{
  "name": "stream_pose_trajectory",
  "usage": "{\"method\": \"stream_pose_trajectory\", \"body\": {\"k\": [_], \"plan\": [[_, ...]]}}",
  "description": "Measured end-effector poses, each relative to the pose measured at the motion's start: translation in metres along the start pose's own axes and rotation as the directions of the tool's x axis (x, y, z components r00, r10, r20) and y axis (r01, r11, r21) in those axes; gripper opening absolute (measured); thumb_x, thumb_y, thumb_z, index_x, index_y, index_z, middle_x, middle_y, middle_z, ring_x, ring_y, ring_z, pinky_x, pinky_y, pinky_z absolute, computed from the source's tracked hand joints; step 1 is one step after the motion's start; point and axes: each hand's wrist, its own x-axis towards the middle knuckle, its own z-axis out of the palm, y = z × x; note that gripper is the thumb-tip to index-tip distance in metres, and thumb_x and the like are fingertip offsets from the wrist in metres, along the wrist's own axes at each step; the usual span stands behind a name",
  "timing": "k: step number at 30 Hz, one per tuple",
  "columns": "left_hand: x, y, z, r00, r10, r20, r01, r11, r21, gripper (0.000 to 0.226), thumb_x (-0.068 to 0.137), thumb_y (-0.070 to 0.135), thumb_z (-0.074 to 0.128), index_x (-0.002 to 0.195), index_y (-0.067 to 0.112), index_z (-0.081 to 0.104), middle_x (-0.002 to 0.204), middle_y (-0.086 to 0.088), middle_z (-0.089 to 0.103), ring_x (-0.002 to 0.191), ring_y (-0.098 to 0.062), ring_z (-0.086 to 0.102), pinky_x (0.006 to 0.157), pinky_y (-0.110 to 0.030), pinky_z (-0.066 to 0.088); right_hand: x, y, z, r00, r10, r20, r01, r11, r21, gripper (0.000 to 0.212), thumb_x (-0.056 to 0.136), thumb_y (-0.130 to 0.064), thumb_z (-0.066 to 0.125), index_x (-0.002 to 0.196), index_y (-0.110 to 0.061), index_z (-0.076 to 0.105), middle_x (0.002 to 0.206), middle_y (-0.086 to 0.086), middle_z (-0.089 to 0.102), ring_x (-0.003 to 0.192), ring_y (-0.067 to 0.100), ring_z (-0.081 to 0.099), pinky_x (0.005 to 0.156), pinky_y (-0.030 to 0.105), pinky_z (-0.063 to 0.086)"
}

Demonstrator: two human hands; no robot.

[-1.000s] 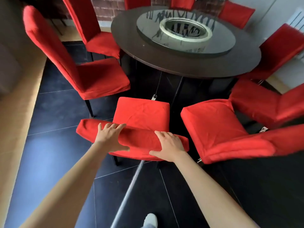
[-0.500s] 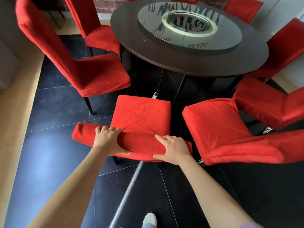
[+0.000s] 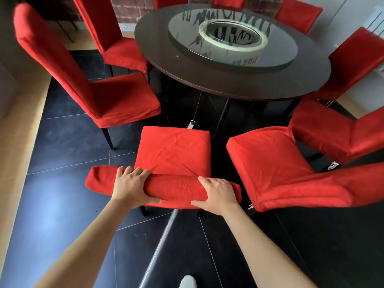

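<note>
Two hands, same grip. Fingers point(image 3: 135, 172) of the left hand point(image 3: 133, 185) curl over the top of the backrest point(image 3: 176, 188), thumb on the near side. The right hand point(image 3: 217, 194) does the same further along. Both clamp the padded top edge of the red chair point(image 3: 174, 150).

Delta over the last second is small. Grip points are unchanged. The backrest top sits a bit lower and nearer in view, while the seat's far edge stays right by the small tag point(image 3: 192, 124) hanging under the table. Can't tell if the chair tips back or the head just leans in. Either way, no real travel yet.

Chair position: seat faces the round table point(image 3: 228, 84), and its far edge looks short of the rim, not tucked under. The neighbour chair on the right point(image 3: 270, 163) is just beside it with a narrow gap. The neighbour chair on the left point(image 3: 116, 98) is well apart and angled away.

Read: reposition stage, move barely begun. Any push should go straight, since the right gap is the tight one and drift there rubs the covers. The table leg point(image 3: 222, 115) near the tag also lines up with the seat. A shoe point(image 3: 187, 282) and a metal pole point(image 3: 160, 246) sit behind on the dark tiles point(image 3: 62, 194), so mind them if pulling back.
</note>
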Motion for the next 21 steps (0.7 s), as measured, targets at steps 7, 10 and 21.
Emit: {"method": "stream_pose_trajectory", "body": {"k": [7, 10, 21], "plan": [[0.009, -0.022, -0.003, 0.998, 0.045, 0.053, -0.046, 0.999, 0.018, 0.111, 0.028, 0.1, 0.039, 0.118, 0.038, 0.06, 0.096, 0.01, 0.061, 0.098, -0.023, 0.055, 0.102, -0.046, 0.032, 0.001, -0.02, -0.003, 0.999, 0.053, -0.01, -0.053, 0.999, -0.003, 0.091, 0.074, -0.081, 0.046, 0.144, -0.022, 0.035, 0.125, 0.005, 0.061, 0.115, 0.025, 0.057, 0.103, 0.037, 0.036], [0.013, -0.04, -0.006, 0.993, 0.067, 0.095, -0.07, 0.997, 0.03, 0.113, 0.028, 0.1, 0.037, 0.122, 0.041, 0.056, 0.101, 0.012, 0.059, 0.102, -0.021, 0.052, 0.103, -0.043, 0.031, 0.003, -0.039, -0.002, 0.995, 0.093, -0.019, -0.093, 0.996, 0.014, 0.091, 0.075, -0.08, 0.048, 0.145, -0.022, 0.036, 0.127, 0.006, 0.06, 0.117, 0.026, 0.056, 0.104, 0.037, 0.035], [0.037, -0.091, -0.01, 0.976, 0.177, 0.125, -0.18, 0.984, 0.016, 0.109, 0.03, 0.1, 0.038, 0.123, 0.045, 0.054, 0.102, 0.015, 0.059, 0.102, -0.016, 0.052, 0.097, -0.035, 0.032, 0.02, -0.093, -0.005, 0.971, 0.234, -0.041, -0.234, 0.972, 0.009, 0.09, 0.076, -0.079, 0.048, 0.144, -0.022, 0.036, 0.127, 0.008, 0.061, 0.116, 0.026, 0.057, 0.104, 0.036, 0.035]]}}
